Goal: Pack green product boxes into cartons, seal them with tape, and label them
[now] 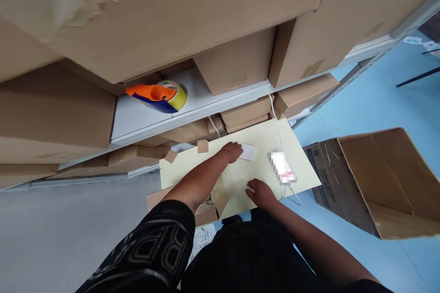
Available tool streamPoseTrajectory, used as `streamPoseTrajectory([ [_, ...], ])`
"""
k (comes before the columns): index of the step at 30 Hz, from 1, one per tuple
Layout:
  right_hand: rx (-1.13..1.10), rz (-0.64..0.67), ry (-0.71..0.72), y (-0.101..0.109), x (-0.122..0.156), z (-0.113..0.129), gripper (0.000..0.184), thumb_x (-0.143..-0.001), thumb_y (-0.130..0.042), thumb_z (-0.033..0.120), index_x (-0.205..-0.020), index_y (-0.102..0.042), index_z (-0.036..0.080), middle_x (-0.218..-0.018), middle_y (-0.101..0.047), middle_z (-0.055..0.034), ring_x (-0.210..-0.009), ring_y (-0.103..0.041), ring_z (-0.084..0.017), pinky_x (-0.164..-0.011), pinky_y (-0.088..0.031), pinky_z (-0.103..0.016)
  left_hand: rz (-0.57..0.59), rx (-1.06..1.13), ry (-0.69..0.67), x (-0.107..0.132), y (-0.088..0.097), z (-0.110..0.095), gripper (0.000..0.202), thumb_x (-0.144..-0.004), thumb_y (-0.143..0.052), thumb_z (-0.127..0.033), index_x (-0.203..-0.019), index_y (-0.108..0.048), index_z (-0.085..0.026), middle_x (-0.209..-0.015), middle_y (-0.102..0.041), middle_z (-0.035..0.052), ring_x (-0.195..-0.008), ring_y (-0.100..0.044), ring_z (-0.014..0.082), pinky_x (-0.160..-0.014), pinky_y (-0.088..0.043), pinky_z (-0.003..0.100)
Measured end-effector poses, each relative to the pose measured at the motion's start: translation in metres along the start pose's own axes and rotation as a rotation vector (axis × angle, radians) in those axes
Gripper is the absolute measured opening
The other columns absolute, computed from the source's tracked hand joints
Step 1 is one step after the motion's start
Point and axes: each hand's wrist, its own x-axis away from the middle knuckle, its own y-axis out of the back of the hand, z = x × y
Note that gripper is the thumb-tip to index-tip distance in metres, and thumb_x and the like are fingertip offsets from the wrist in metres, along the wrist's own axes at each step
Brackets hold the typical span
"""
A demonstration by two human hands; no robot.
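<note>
My left hand (232,152) reaches across the pale yellow board (299,174), its fingers closed on the left end of a small white flat piece (247,152), perhaps paper or a card. Nearer my body, my right hand (261,193) hovers low over the board with its fingers loosely curved and apart, nothing visible in them. Under my left forearm stands an open cardboard box (220,199) with small, unclear contents, partly hidden by the arm. To the right of the white piece lies a pixelated white rectangular thing (280,165) beside a white cable.
An orange and blue tape dispenser (154,96) and a yellow tape roll (180,98) sit on the white shelf (130,123) above. Large cartons (206,4) overhang it. A big open carton (343,187) stands right on the blue floor (378,105). A white cable (275,114) hangs from the shelf.
</note>
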Motion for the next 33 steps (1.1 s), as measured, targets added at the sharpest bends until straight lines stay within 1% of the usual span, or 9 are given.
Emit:
streamPoseTrajectory([
  [4, -0.035, -0.006, -0.043, 0.008, 0.002, -0.007, 0.019, -0.096, -0.058, 0.03, -0.107, -0.07, 0.021, -0.1, -0.071, -0.0059, -0.094, -0.066, -0.021, -0.081, -0.045, -0.029, -0.015, 0.011, -0.056, -0.007, -0.007, 0.016, 0.025, -0.089, -0.053, -0.004, -0.101, -0.071, -0.016, -0.125, -0.066, 0.0184, -0.123, -0.058, 0.0303, -0.101, -0.047, 0.044],
  [8, -0.061, -0.012, -0.075, 0.015, -0.003, -0.007, 0.017, -0.095, -0.059, 0.029, -0.105, -0.071, 0.022, -0.099, -0.071, -0.0058, -0.092, -0.067, -0.021, -0.08, -0.045, -0.029, -0.002, 0.037, -0.066, -0.012, -0.01, 0.025, 0.019, -0.088, -0.056, -0.005, -0.094, -0.071, -0.017, -0.12, -0.068, 0.0173, -0.118, -0.061, 0.0294, -0.097, -0.048, 0.042],
  [14, -0.095, -0.022, -0.052, 0.017, -0.01, -0.002, 0.017, -0.096, -0.059, 0.03, -0.105, -0.071, 0.022, -0.097, -0.071, -0.0052, -0.091, -0.067, -0.02, -0.079, -0.045, -0.029, 0.05, 0.024, -0.035, -0.015, -0.011, 0.027, 0.014, -0.083, -0.062, -0.006, -0.09, -0.073, -0.011, -0.107, -0.073, 0.0215, -0.1, -0.069, 0.0325, -0.089, -0.051, 0.045],
  [18, -0.099, -0.039, -0.069, 0.015, -0.012, -0.003, 0.017, -0.095, -0.057, 0.03, -0.103, -0.07, 0.022, -0.096, -0.071, -0.005, -0.088, -0.067, -0.02, -0.077, -0.045, -0.029, 0.032, 0.019, -0.076, -0.011, -0.003, 0.024, 0.018, -0.085, -0.059, -0.004, -0.088, -0.074, -0.014, -0.11, -0.073, 0.0199, -0.108, -0.067, 0.0317, -0.096, -0.048, 0.045],
  [23, -0.089, -0.21, -0.137, 0.021, -0.025, -0.002, 0.022, -0.096, -0.056, 0.034, -0.111, -0.066, 0.021, -0.104, -0.068, -0.0077, -0.095, -0.065, -0.023, -0.081, -0.048, -0.033, -0.038, 0.039, -0.144, -0.001, 0.011, 0.022, 0.01, -0.086, -0.067, -0.014, -0.09, -0.074, -0.019, -0.107, -0.072, 0.0149, -0.11, -0.062, 0.0303, -0.097, -0.045, 0.043],
  [25, -0.058, -0.312, -0.15, 0.025, -0.038, 0.003, 0.032, -0.095, -0.058, 0.038, -0.121, -0.062, 0.021, -0.115, -0.066, -0.0111, -0.106, -0.062, -0.027, -0.088, -0.048, -0.036, -0.076, 0.07, -0.154, 0.005, 0.018, 0.018, 0.006, -0.086, -0.069, -0.019, -0.088, -0.074, -0.019, -0.102, -0.072, 0.0137, -0.109, -0.061, 0.031, -0.096, -0.046, 0.044],
  [28, 0.012, -0.432, -0.141, 0.031, -0.061, 0.013, 0.051, -0.091, -0.063, 0.045, -0.134, -0.054, 0.018, -0.124, -0.06, -0.0158, -0.115, -0.056, -0.033, -0.097, -0.046, -0.042, -0.217, 0.115, -0.201, 0.016, 0.031, 0.005, 0.016, -0.091, -0.059, -0.016, -0.088, -0.074, -0.02, -0.101, -0.071, 0.0136, -0.116, -0.057, 0.0318, -0.105, -0.041, 0.049],
  [30, 0.031, -0.464, -0.145, 0.035, -0.076, 0.017, 0.057, -0.091, -0.064, 0.045, -0.138, -0.05, 0.016, -0.125, -0.059, -0.0174, -0.115, -0.055, -0.034, -0.098, -0.045, -0.044, -0.326, 0.178, -0.259, 0.023, 0.039, -0.008, 0.024, -0.094, -0.053, -0.013, -0.096, -0.075, -0.022, -0.109, -0.071, 0.0129, -0.128, -0.052, 0.0315, -0.114, -0.034, 0.053],
  [33, 0.018, -0.462, -0.145, 0.041, -0.091, 0.015, 0.045, -0.093, -0.057, 0.032, -0.134, -0.053, 0.014, -0.121, -0.061, -0.0188, -0.114, -0.055, -0.034, -0.097, -0.044, -0.044, -0.421, 0.289, -0.323, 0.031, 0.042, -0.029, 0.033, -0.098, -0.049, -0.014, -0.117, -0.071, -0.029, -0.131, -0.066, 0.0092, -0.141, -0.044, 0.0297, -0.121, -0.025, 0.058],
])
